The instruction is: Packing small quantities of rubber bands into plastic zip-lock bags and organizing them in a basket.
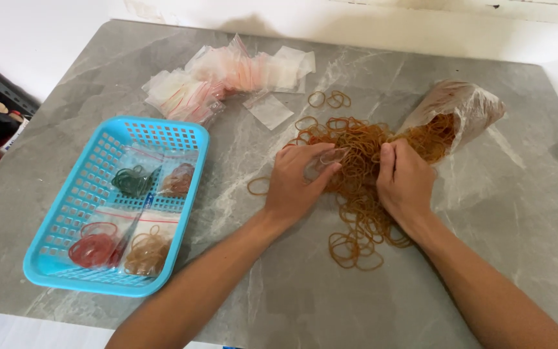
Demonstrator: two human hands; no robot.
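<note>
Centrally, on the grey marble-look table (292,304): one loose heap of brown rubber bands (356,187), thin, tan-orange, tangled, too many to count, spilling from one clear plastic bag (466,106) lying on its side at the right. Three or so stray bands lie just beyond the heap, toward the wall.

Left hand (295,184): resting on the heap's left edge, fingers curled around one small clear bag (324,165), thumb and fingers pinching it. Right hand (405,181): palm down on the heap near the big bag's mouth, fingers bent into the bands; what they pinch cannot be told.

Left of the hands: one light-blue slotted basket (66,213) holding four small sealed bags of bands, one dark green (134,181), one brown (177,181), one red (93,249), one tan (146,253).

Behind, near the wall: one pile of empty small zip bags (214,81), number unclear, with one single bag lying apart just beside it.
</note>
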